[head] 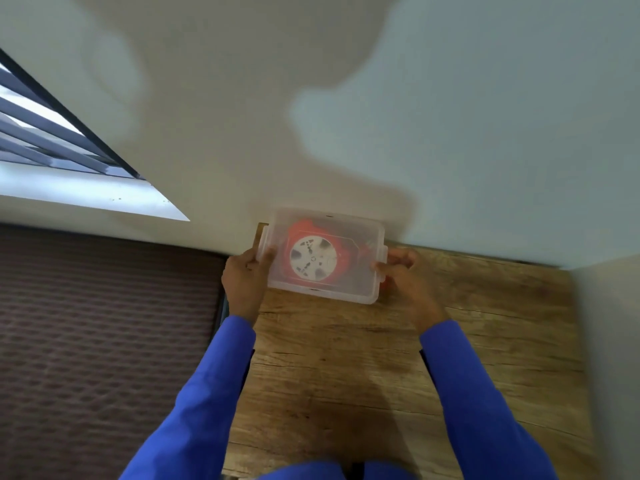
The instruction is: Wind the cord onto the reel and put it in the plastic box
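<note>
A clear plastic box [360, 292] with its lid on sits at the far edge of the wooden table [381, 358], against the wall. Through the lid shows the orange cord reel [341, 252] with a white round socket face. My left hand [244, 273] grips the box's left side clip. My right hand [401, 271] grips the right side clip. Whether the cord is fully wound cannot be told through the hazy lid.
A pale wall [346, 133] rises right behind the box. To the left of the table lies a brown ribbed surface [104, 323], and a window with dark bars [52, 133] is at the upper left. Another wall [609, 341] bounds the table's right side.
</note>
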Demonstrator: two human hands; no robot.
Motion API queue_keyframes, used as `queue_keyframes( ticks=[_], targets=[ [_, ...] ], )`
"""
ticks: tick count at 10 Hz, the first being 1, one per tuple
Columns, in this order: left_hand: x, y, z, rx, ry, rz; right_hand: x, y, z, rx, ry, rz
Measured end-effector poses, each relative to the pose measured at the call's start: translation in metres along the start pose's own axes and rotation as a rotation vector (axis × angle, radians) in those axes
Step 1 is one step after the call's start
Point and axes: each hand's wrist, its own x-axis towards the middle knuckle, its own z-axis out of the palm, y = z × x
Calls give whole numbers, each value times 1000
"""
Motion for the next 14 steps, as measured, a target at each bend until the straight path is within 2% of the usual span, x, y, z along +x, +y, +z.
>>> queue_keyframes(
  ticks=[1, 2, 3, 4, 5, 6, 7, 8, 9, 10, 11, 12, 13, 14],
  targets=[
    [5, -3, 3, -436, -197, -420, 12, 0, -11, 125, -259, 295],
    [12, -2, 2, -805, -421, -655, 22, -10, -12, 94, -346, 278],
    [26, -3, -4, -764, -450, -664, 20, -19, 2, -217, -116, 84],
    [37, -5, -9, -777, -370, -623, 2, -18, 19, -681, 87, -239],
    [38, 4, -7, -635, -172, -568, -13, -21, 35, -901, 179, -302],
    [32, 8, 0, -81, 49, -179, -19, -21, 44, -965, 248, -293],
    [25, 15, 4, 57, 150, -58, -24, -19, 44, -923, 274, -299],
    [26, 18, 6, 102, 167, -38, -22, -19, 44, -915, 301, -308],
    [12, 13, 4, 86, 100, 35, -27, -11, 42, -915, 294, -349],
    [-10, 5, -7, 192, -41, 182, -33, 0, 34, -839, 201, -418],
    [-24, 11, -19, 265, -108, 233, -39, -3, 20, -872, 197, -501],
    [-32, 44, -26, 222, -52, 301, -49, -17, 2, -907, 258, -695],
    [-32, 107, -35, 146, 54, 483, -67, -57, -18, -883, 339, -909],
    [-30, 186, -46, 89, 217, 731, -83, -115, -41, -813, 511, -1158]
  ],
)
